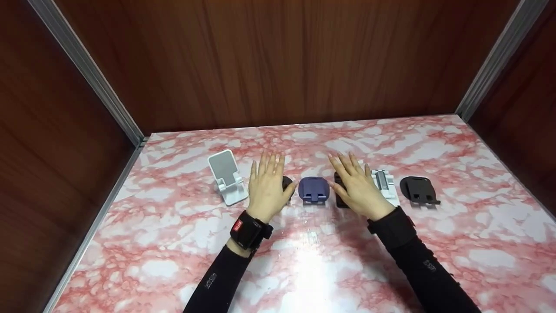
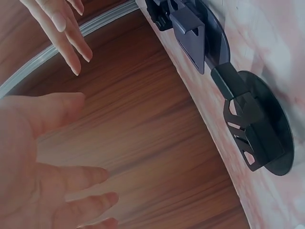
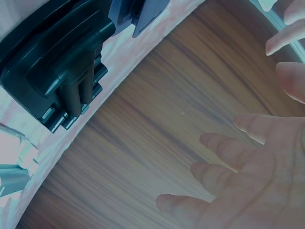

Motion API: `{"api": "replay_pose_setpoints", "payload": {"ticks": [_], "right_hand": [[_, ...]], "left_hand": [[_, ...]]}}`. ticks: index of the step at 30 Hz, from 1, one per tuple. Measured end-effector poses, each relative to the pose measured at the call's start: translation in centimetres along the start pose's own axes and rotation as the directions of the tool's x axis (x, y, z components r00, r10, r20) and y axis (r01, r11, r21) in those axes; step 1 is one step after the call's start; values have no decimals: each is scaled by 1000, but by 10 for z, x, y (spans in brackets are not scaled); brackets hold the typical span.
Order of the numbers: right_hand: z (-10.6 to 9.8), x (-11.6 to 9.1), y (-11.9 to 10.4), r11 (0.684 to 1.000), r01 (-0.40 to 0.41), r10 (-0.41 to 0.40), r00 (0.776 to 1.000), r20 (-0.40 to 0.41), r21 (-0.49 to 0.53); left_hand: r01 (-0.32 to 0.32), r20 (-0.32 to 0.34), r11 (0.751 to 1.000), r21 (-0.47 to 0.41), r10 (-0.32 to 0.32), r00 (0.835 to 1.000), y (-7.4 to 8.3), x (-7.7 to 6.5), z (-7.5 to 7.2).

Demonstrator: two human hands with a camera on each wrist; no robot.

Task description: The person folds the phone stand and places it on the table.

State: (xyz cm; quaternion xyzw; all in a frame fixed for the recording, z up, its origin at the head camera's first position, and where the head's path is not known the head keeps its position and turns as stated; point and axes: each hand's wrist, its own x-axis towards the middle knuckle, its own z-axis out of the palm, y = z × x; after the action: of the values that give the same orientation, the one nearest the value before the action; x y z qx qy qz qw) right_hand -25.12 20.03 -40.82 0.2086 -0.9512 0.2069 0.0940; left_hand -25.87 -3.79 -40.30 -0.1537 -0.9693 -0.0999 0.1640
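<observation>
My left hand [image 1: 268, 190] hovers palm down with straight fingers over a black round-based phone stand [image 2: 259, 124], which it mostly hides in the head view. Spread in the same way, my right hand [image 1: 357, 188] is held above a black folded phone stand [image 3: 57, 71] and partly covers it. Both hands hold nothing, and the wrist views show air between palms and stands. Between them lies a purple folded phone stand [image 1: 314, 189]. A white phone stand with a grey pad [image 1: 224, 169] stands unfolded left of my left hand.
Right of my right hand are a white and grey folded stand [image 1: 384, 182] and another black round stand [image 1: 418, 190]. All lie in a row on a pink marbled table [image 1: 173, 261]. Brown wood-grain panels [image 1: 299, 61] with metal corner strips enclose the back and sides.
</observation>
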Motion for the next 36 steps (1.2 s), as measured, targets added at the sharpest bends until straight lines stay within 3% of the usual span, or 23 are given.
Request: {"api": "replay_pose_setpoints", "payload": {"ticks": [10,17,24,30,36], "right_hand": [[1,0,1,1000,-9,9,1000,-4,-28],[1,0,2,1000,-12,12,1000,-8,-23],[-1,0,2,1000,-12,12,1000,-5,-13],[-2,0,2,1000,-7,7,1000,-5,-23],[-1,0,1,1000,-15,15,1000,-4,-20]], "left_hand": [[-23,59,1000,6,22,998,-3,-4,-6],[65,162,997,37,-70,984,-20,0,-20],[97,176,994,45,-103,979,-39,0,-32],[154,230,988,13,-153,961,-53,1,-38],[239,240,971,8,-234,942,-75,3,-42]]}}
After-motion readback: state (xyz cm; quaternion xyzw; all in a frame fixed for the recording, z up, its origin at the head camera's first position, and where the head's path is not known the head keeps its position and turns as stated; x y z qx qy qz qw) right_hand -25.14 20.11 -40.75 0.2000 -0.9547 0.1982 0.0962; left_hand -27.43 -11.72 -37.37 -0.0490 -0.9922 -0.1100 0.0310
